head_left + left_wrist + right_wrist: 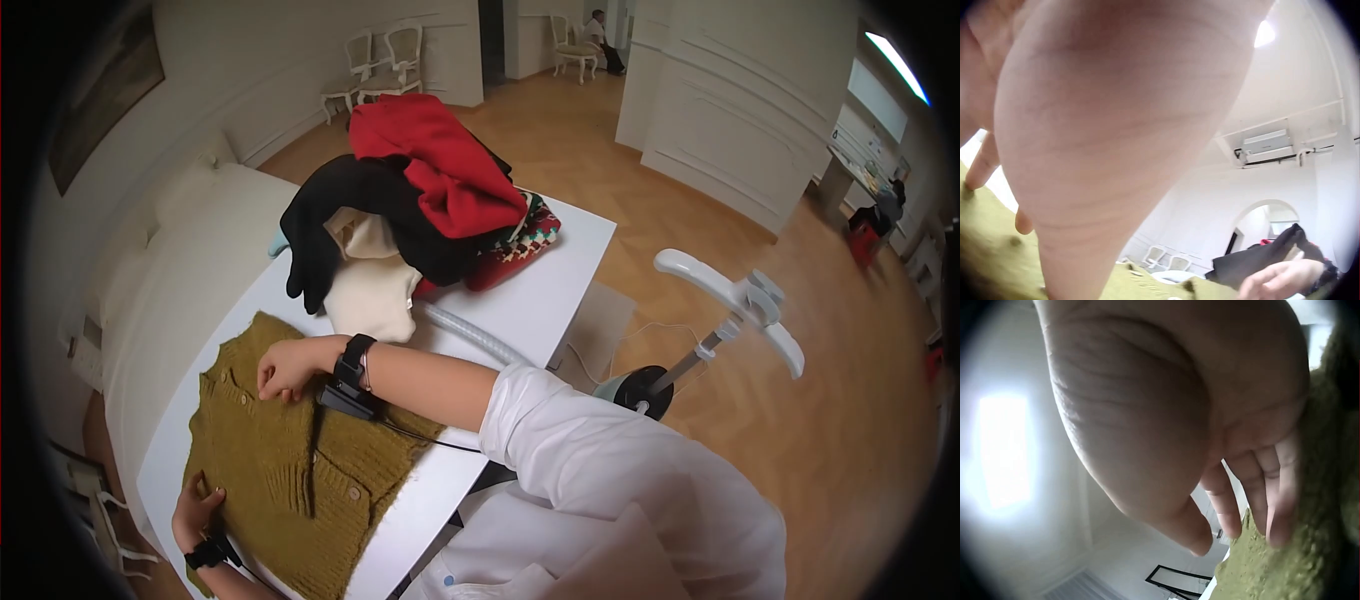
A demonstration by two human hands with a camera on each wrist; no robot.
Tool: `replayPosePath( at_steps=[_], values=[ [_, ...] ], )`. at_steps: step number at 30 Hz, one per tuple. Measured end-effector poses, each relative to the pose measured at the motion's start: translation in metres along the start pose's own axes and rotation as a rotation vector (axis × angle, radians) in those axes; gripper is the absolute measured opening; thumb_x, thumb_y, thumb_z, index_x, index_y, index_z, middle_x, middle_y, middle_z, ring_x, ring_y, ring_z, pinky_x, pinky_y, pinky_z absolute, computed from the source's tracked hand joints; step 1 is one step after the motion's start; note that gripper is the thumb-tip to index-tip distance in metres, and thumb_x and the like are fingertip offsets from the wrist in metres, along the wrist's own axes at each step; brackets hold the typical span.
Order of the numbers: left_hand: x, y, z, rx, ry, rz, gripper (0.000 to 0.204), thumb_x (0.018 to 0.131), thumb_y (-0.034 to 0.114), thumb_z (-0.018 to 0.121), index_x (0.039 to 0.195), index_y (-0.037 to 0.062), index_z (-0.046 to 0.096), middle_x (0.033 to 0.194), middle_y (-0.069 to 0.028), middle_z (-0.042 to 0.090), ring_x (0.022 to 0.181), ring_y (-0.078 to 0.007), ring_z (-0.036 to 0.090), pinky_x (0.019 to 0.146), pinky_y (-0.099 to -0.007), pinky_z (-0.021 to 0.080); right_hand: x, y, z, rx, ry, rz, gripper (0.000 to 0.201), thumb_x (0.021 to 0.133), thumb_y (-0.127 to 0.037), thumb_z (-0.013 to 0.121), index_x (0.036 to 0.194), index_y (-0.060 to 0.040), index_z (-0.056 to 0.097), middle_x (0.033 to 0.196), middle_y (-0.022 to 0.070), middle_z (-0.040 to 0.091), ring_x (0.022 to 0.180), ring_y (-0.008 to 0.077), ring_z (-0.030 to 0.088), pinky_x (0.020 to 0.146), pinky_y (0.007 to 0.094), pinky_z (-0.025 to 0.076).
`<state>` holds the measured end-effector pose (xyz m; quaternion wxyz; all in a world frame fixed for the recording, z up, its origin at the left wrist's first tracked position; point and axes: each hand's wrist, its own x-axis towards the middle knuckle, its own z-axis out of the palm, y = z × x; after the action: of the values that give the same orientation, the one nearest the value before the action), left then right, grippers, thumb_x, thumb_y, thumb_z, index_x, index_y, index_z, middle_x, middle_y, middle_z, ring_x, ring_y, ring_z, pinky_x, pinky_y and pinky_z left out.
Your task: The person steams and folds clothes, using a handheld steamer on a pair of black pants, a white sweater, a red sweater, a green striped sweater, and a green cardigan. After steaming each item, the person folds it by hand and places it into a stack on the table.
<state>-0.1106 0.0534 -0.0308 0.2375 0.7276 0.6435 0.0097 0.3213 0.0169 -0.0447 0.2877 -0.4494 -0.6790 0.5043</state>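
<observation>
An olive-green knitted cardigan (265,450) with buttons lies on the white table (575,245), one part folded over the rest. At its near left edge is my left hand (195,512), thumb and fingers apart; in the left wrist view its fingertips (984,164) meet the knit. My right hand (293,368) reaches across the upper part of the cardigan with loosely bent fingers. The right wrist view shows those fingers (1279,515) beside the green knit, the thumb apart from them and nothing pinched between.
Beyond the cardigan is a heap of clothes: a red garment (440,165), a black one (350,200), a cream one (370,300) and a patterned knit (530,240). A grey hose (470,332) runs beside them. Right of the table stands a garment steamer (700,345).
</observation>
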Motion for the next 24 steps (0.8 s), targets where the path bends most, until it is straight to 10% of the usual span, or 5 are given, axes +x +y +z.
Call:
replayPosePath(
  at_steps=[8, 14, 20, 22, 24],
  values=[
    [0.003, -0.015, 0.007, -0.039, 0.033, 0.040, 0.080, 0.084, 0.018, 0.084, 0.153, 0.0024, 0.047, 0.148, -0.0270, 0.056, 0.139, -0.0339, 0.054, 0.114, -0.0402, 0.043, 0.001, 0.025, -0.002, 0.284, 0.069, 0.011, 0.059, 0.098, -0.009, 0.066, 0.145, 0.0135, 0.039, 0.104, 0.0225, 0.073, 0.082, 0.0260, 0.077, 0.067, 0.0341, 0.066],
    [0.060, -0.111, 0.016, -0.499, 0.036, 0.096, 0.072, 0.093, 0.012, 0.075, 0.157, 0.0034, 0.041, 0.148, -0.0258, 0.057, 0.141, -0.0325, 0.052, 0.118, -0.0383, 0.038, -0.001, 0.027, -0.002, 0.267, 0.107, -0.011, 0.065, 0.097, -0.007, 0.065, 0.148, 0.0155, 0.034, 0.100, 0.0238, 0.074, 0.079, 0.0264, 0.078, 0.065, 0.0346, 0.066],
    [0.037, -0.103, -0.006, -0.247, 0.138, 0.014, 0.076, 0.088, 0.009, 0.079, 0.153, 0.0009, 0.039, 0.126, -0.0259, 0.067, 0.109, -0.0319, 0.068, 0.094, -0.0414, 0.056, 0.003, 0.031, 0.001, 0.244, 0.128, -0.031, 0.066, 0.095, -0.006, 0.066, 0.148, 0.0159, 0.033, 0.097, 0.0234, 0.075, 0.076, 0.0267, 0.078, 0.064, 0.0342, 0.066],
    [0.013, -0.105, -0.006, 0.327, 0.535, -0.193, 0.076, 0.083, 0.036, 0.082, 0.145, 0.0029, 0.053, 0.107, -0.0298, 0.074, 0.101, -0.0395, 0.073, 0.090, -0.0451, 0.056, 0.002, 0.031, 0.001, 0.257, 0.140, -0.033, 0.066, 0.094, -0.005, 0.066, 0.148, 0.0158, 0.033, 0.096, 0.0227, 0.075, 0.074, 0.0276, 0.078, 0.063, 0.0343, 0.066],
    [0.018, -0.152, -0.023, 0.342, 0.500, -0.214, 0.070, 0.084, 0.042, 0.079, 0.139, 0.0027, 0.059, 0.108, -0.0280, 0.074, 0.106, -0.0421, 0.072, 0.090, -0.0482, 0.056, 0.006, 0.030, 0.004, 0.272, 0.138, -0.034, 0.066, 0.094, -0.004, 0.066, 0.148, 0.0157, 0.033, 0.096, 0.0225, 0.075, 0.074, 0.0284, 0.078, 0.062, 0.0346, 0.065]
  ],
)
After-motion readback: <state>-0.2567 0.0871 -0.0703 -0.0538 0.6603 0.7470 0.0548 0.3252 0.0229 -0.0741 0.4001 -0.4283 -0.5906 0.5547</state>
